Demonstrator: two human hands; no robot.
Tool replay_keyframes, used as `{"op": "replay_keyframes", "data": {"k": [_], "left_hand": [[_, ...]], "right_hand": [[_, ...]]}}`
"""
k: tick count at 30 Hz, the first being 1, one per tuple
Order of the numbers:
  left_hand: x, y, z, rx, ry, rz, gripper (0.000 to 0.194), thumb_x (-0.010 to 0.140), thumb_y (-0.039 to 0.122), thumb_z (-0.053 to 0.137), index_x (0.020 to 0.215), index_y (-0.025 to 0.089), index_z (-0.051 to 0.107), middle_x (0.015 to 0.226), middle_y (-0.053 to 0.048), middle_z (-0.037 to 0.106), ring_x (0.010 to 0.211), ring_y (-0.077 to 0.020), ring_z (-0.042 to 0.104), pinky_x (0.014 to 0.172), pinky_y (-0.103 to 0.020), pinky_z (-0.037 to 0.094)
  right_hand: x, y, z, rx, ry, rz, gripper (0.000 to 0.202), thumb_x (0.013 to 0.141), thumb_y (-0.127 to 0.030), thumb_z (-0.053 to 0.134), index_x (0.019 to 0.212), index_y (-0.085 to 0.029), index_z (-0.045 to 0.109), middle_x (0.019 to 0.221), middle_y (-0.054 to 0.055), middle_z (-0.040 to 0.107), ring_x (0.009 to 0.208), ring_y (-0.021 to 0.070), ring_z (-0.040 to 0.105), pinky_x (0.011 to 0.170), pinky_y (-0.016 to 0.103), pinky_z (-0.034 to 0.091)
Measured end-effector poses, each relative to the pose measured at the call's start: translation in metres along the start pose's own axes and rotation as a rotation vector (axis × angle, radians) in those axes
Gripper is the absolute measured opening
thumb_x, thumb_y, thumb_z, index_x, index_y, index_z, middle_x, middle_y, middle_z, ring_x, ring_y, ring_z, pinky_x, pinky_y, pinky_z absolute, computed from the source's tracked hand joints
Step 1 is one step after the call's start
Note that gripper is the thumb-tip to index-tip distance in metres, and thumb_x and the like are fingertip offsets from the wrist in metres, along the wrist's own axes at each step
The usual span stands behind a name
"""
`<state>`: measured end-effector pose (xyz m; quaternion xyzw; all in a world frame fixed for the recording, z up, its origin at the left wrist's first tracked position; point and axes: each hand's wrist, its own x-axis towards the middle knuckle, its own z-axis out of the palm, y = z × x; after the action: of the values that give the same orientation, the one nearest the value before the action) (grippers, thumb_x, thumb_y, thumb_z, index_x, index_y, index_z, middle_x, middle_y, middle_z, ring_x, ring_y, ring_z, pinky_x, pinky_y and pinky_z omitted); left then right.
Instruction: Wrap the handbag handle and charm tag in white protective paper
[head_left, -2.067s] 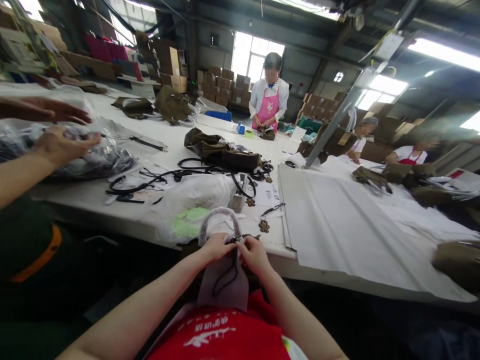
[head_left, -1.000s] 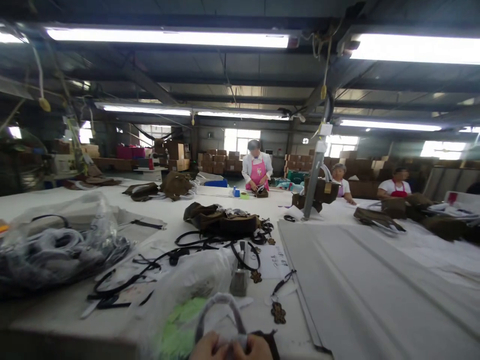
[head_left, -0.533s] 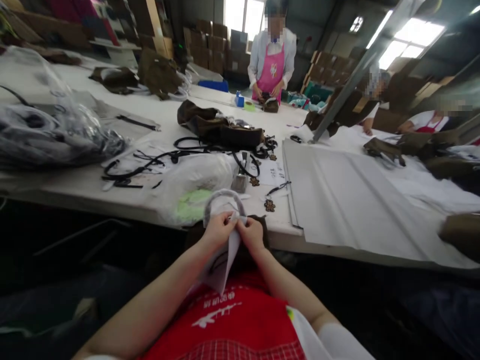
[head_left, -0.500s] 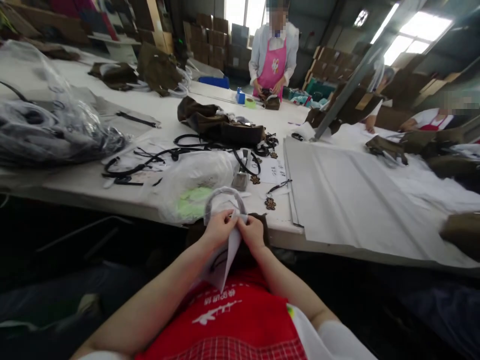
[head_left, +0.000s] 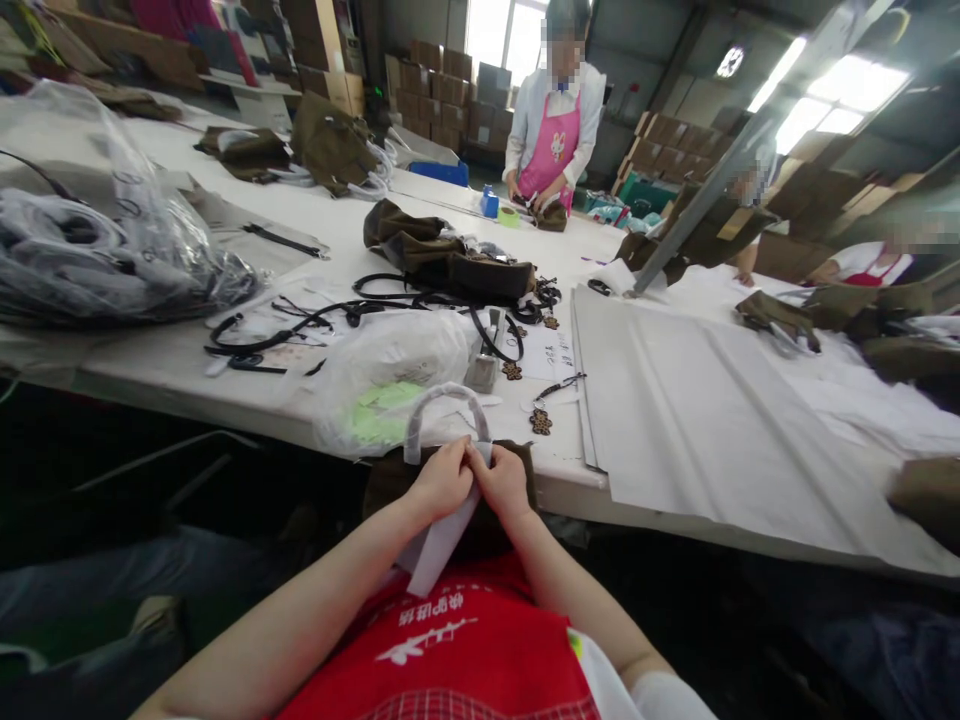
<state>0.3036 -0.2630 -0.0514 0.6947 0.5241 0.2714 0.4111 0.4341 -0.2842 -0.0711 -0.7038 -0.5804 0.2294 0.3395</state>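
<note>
A dark olive-brown bag (head_left: 390,483) leans against the table's front edge, close to my red apron. Its arched handle (head_left: 448,392) stands up, wrapped in pale grey-white material. At the handle's right base my left hand (head_left: 444,482) and my right hand (head_left: 501,480) meet, both with fingers pinched together. Between them is a white paper strip (head_left: 439,552), whose loose end hangs down over the bag toward my apron. My fingertips partly cover the spot where strip and handle meet.
On the white table (head_left: 547,465) lie a clear plastic bag (head_left: 405,350), black straps (head_left: 300,320), a flower-shaped charm (head_left: 540,420) and another brown bag (head_left: 450,260). Grey sheeting (head_left: 697,400) covers the right side. A large plastic bundle (head_left: 112,240) sits left. A co-worker (head_left: 559,130) stands across.
My hands have drawn closer together at the handle's base, and the strip's loose end has swung to the left. The view has shifted slightly.
</note>
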Motion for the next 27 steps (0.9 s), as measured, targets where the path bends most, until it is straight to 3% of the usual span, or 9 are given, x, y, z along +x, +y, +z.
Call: {"op": "replay_keyframes", "data": {"k": [3,6,9,12,18,23,25,27], "left_hand": [[-0.001,0.0,-0.012,0.006,0.011,0.016,0.042,0.077,0.02,0.053,0.117,0.011,0.061,0.101,-0.014,0.07,0.099,-0.0267,0.063,0.094,-0.038,0.045],[0.0,-0.016,-0.016,0.007,0.118,-0.079,0.037,0.078,0.045,0.058,0.096,0.013,0.065,0.08,-0.009,0.067,0.075,-0.0239,0.063,0.076,-0.036,0.048],[0.012,-0.045,-0.004,-0.326,-0.173,-0.159,0.056,0.068,0.071,0.058,0.072,0.015,0.064,0.072,-0.007,0.067,0.071,-0.0229,0.061,0.067,-0.032,0.047],[0.027,-0.069,0.013,-0.568,-0.291,-0.214,0.071,0.055,0.084,0.06,0.075,0.016,0.068,0.072,-0.006,0.069,0.07,-0.0222,0.061,0.066,-0.032,0.047],[0.033,-0.075,0.02,-0.622,-0.384,-0.175,0.07,0.047,0.082,0.067,0.074,0.018,0.072,0.076,-0.007,0.071,0.074,-0.0252,0.062,0.072,-0.036,0.049],[0.03,-0.066,0.008,-0.553,-0.319,-0.068,0.051,0.055,0.066,0.072,0.076,0.019,0.073,0.077,-0.003,0.071,0.077,-0.0248,0.062,0.073,-0.033,0.049],[0.031,-0.064,0.002,-0.439,-0.29,-0.042,0.048,0.059,0.064,0.069,0.074,0.019,0.073,0.073,-0.002,0.07,0.075,-0.024,0.061,0.071,-0.032,0.049],[0.033,-0.063,-0.001,-0.369,-0.285,-0.034,0.052,0.06,0.066,0.067,0.076,0.017,0.073,0.071,-0.002,0.069,0.074,-0.0238,0.061,0.07,-0.032,0.049]], "right_hand": [[-0.001,0.002,0.002,0.09,0.025,-0.012,0.037,0.084,-0.045,0.054,0.064,-0.016,0.065,0.059,0.004,0.064,0.054,0.0144,0.053,0.054,0.024,0.034],[-0.003,0.006,0.013,0.334,0.048,-0.021,0.042,0.087,-0.048,0.048,0.067,-0.015,0.064,0.06,0.003,0.063,0.057,0.0154,0.054,0.054,0.024,0.037],[0.001,0.014,0.03,0.513,0.043,-0.026,0.047,0.087,-0.054,0.046,0.071,-0.015,0.065,0.067,0.005,0.065,0.063,0.0177,0.057,0.056,0.024,0.041],[0.007,0.019,0.038,0.452,0.078,-0.054,0.051,0.087,-0.058,0.043,0.066,-0.016,0.063,0.065,0.006,0.065,0.063,0.0193,0.057,0.057,0.026,0.041],[0.008,0.026,0.034,0.217,0.098,-0.087,0.054,0.089,-0.059,0.039,0.065,-0.019,0.066,0.061,0.005,0.067,0.058,0.0196,0.059,0.056,0.027,0.035],[0.012,0.027,0.031,0.024,0.064,-0.095,0.058,0.091,-0.057,0.033,0.059,-0.02,0.065,0.06,0.009,0.067,0.056,0.0214,0.059,0.054,0.029,0.034],[0.013,0.01,0.012,-0.129,0.03,-0.072,0.057,0.089,-0.058,0.037,0.053,-0.021,0.063,0.058,0.011,0.066,0.056,0.0227,0.058,0.055,0.031,0.035],[0.011,-0.022,-0.027,-0.212,-0.019,-0.076,0.055,0.086,-0.061,0.042,0.053,-0.021,0.062,0.057,0.012,0.064,0.056,0.0231,0.057,0.057,0.032,0.037]]}}
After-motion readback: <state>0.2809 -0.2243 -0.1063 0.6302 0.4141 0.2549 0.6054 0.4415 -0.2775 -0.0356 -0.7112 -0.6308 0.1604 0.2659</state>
